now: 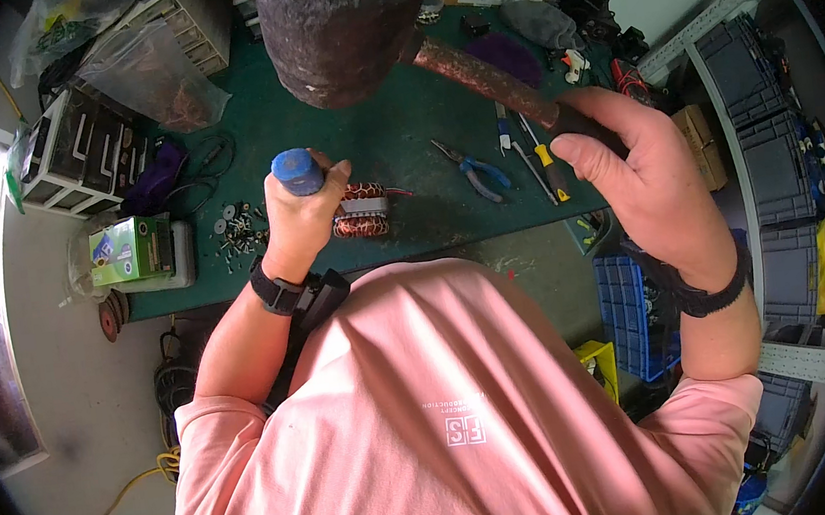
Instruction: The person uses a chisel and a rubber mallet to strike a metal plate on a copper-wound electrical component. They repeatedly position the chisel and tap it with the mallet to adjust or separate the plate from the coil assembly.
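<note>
Hammer (349, 33) is aloft, right-hand grip (637, 148) closed around its handle. Left-hand grip (299, 214) encloses a blue-ended tool (297, 172) beside copper-wound coil (363, 226).

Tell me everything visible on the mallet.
The mallet has a bulky, rounded dark head, scuffed and pitted; rubber or metal, unclear. The picture's top edge crops it. A worn reddish-brown handle slants down rightward to a black end section, held in the right hand. It looks raised above the green bench.
</note>
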Demonstrator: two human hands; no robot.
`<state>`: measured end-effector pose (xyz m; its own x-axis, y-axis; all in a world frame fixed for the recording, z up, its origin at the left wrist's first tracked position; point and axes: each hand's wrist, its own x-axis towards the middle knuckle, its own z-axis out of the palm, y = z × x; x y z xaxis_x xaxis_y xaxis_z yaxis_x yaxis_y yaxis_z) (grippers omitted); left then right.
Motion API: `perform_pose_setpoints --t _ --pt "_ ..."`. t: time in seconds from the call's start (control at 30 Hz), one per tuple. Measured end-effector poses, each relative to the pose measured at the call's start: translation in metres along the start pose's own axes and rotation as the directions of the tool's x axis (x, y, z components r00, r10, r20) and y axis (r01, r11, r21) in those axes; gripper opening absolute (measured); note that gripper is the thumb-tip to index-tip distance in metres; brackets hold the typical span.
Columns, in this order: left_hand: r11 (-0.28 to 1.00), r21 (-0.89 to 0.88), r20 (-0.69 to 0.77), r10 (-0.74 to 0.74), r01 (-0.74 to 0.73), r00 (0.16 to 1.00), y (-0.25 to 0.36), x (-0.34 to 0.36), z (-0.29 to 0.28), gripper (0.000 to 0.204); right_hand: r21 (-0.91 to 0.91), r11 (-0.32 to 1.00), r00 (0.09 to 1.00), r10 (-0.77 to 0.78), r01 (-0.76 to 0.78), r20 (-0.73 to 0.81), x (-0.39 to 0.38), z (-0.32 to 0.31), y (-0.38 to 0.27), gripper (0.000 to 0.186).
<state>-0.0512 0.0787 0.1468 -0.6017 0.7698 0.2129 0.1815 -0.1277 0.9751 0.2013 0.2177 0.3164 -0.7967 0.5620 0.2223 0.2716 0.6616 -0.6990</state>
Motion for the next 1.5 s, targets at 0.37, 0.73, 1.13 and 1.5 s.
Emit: perform_pose_setpoints --t 0.37,0.73,1.13,1.5 --pt "0.999 0.034 0.000 -0.006 0.006 1.000 0.005 0.000 0.001 0.017 -0.012 1.000 1.000 0.023 -0.023 0.008 -0.001 -0.001 -0.004 0.031" --pt "0.996 0.076 0.029 -0.041 0.039 0.999 0.006 0.000 0.003 0.016 -0.007 1.000 1.000 0.016 -0.016 -0.009 -0.004 -0.002 -0.002 0.031" --pt "0.996 0.089 0.032 -0.002 -0.001 0.999 0.002 0.000 0.006 0.016 -0.098 0.994 0.985 0.070 -0.055 0.157 0.006 -0.005 -0.028 0.028" --pt "0.998 0.065 0.052 -0.007 0.003 0.999 0.003 0.001 0.006 0.013 -0.236 0.970 0.987 -0.029 0.066 0.156 0.018 -0.001 -0.042 0.026"
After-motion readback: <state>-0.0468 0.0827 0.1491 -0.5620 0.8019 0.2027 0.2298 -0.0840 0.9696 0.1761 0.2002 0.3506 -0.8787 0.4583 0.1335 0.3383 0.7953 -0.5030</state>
